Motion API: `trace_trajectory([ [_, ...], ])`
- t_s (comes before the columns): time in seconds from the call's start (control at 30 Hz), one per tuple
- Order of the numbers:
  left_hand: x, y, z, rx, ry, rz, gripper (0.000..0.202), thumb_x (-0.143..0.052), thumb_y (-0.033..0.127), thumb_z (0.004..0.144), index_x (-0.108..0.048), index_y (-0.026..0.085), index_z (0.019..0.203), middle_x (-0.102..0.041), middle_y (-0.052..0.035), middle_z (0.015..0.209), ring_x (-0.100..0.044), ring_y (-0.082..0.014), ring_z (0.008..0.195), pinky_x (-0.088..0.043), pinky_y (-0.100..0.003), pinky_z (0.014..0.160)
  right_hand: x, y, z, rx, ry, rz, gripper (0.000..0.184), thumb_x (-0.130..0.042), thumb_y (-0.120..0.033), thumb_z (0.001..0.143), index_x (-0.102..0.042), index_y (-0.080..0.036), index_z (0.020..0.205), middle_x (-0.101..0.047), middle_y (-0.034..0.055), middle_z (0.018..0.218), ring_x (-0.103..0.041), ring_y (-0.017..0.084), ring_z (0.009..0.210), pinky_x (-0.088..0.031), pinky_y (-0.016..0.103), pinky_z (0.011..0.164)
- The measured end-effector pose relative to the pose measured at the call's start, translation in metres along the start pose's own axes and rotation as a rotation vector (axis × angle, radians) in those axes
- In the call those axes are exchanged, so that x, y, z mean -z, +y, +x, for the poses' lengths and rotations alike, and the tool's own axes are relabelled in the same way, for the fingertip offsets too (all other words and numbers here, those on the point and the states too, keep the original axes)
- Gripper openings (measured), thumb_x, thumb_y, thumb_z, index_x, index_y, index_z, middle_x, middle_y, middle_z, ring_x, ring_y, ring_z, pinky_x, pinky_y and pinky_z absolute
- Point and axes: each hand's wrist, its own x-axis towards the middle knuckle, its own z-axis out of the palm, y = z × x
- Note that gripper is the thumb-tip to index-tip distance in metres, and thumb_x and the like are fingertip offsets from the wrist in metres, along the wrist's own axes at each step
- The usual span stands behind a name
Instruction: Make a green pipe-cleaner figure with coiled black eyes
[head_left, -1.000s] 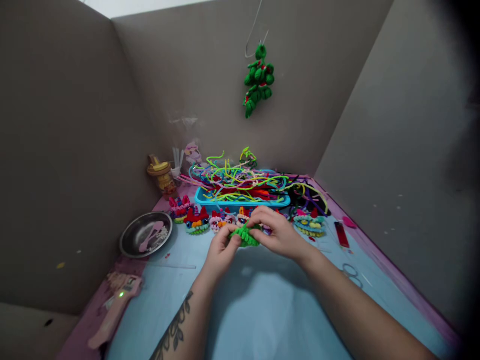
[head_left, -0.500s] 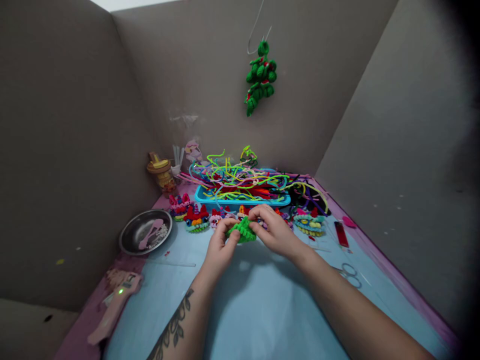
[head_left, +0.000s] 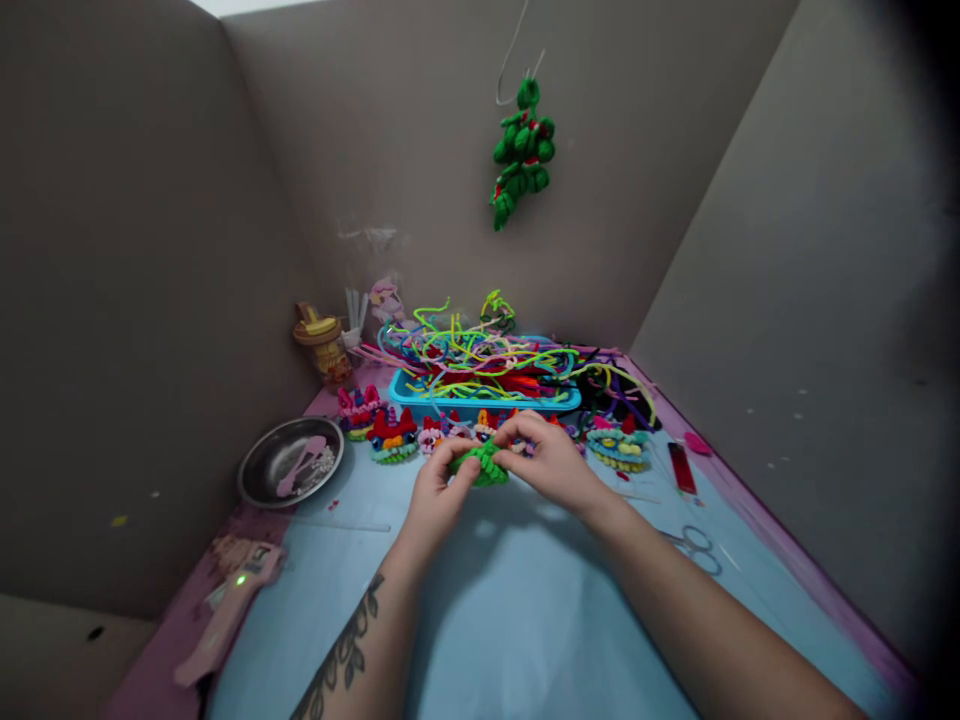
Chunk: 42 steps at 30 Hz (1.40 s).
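A small bright green piece of twisted pipe cleaner (head_left: 491, 470) is held up between both hands, above the blue tabletop. My left hand (head_left: 444, 490) grips its left side between thumb and fingers. From the right, my right hand (head_left: 544, 460) pinches its upper edge, the fingertips partly covering it. Right behind the hands runs a row of finished colourful pipe-cleaner pieces, among them a red and turquoise one (head_left: 393, 437) and a turquoise and yellow one (head_left: 618, 446). Part of that row is hidden by my hands.
Behind stands a blue tray (head_left: 487, 404) heaped with loose pipe cleaners. To the left are a metal bowl (head_left: 259, 462) with a pink scoop and beads, and a pink glue gun (head_left: 225, 625) with a lit green light. Scissors (head_left: 699, 550) lie at right. A green ornament (head_left: 523, 150) hangs above.
My right fingertips have shifted slightly left and down over the green piece, covering more of it. The left hand's grip looks the same.
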Motion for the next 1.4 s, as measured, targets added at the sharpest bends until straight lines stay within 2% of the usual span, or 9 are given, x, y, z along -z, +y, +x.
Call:
trace_trajectory([
  [0.2,0.001,-0.003,0.003,0.034,0.052,-0.086,0.024,-0.063,0.037,0.080,-0.063,0.017,0.093,-0.063,-0.0031,0.088,-0.057,-0.0153,0.080,-0.045,-0.025,0.071,-0.005,0.004,-0.001,0.167,-0.018,-0.039,0.012,-0.060,-0.010,0.077,-0.065,-0.021,0.081,-0.066,0.0030,0.078,-0.056,0.019,0.082,-0.044,0.034,0.076],
  [0.47,0.002,-0.004,0.004,0.045,0.029,-0.073,0.026,-0.064,0.039,0.078,-0.065,0.017,0.092,-0.064,-0.0043,0.086,-0.057,-0.0164,0.080,-0.045,-0.026,0.071,-0.006,0.007,0.001,0.035,-0.085,-0.017,0.011,-0.055,-0.010,0.077,-0.059,-0.020,0.081,-0.062,0.0019,0.082,-0.056,0.018,0.083,-0.044,0.033,0.076],
  [0.77,0.000,-0.002,0.003,0.050,0.029,-0.033,0.024,-0.063,0.038,0.079,-0.064,0.017,0.092,-0.064,-0.0034,0.086,-0.057,-0.0159,0.079,-0.044,-0.026,0.071,-0.009,0.010,-0.001,0.093,-0.111,-0.118,0.012,-0.048,-0.010,0.081,-0.053,-0.021,0.081,-0.057,0.0030,0.082,-0.052,0.020,0.084,-0.040,0.038,0.083],
  [1.13,0.000,-0.004,0.004,0.034,0.060,0.018,0.023,-0.062,0.037,0.079,-0.063,0.017,0.091,-0.063,-0.0030,0.084,-0.056,-0.0160,0.078,-0.043,-0.026,0.071,-0.015,0.017,-0.003,0.119,-0.063,-0.267,0.010,-0.047,-0.013,0.085,-0.054,-0.020,0.084,-0.059,0.0061,0.086,-0.050,0.023,0.088,-0.039,0.038,0.078],
  [1.4,-0.001,0.001,0.002,0.017,0.058,0.049,0.022,-0.062,0.036,0.079,-0.063,0.017,0.090,-0.064,-0.0038,0.087,-0.057,-0.0169,0.080,-0.043,-0.027,0.073,-0.012,0.014,-0.001,0.099,-0.044,-0.144,0.008,-0.049,-0.014,0.085,-0.052,-0.020,0.081,-0.057,0.0046,0.084,-0.050,0.021,0.085,-0.040,0.036,0.077],
])
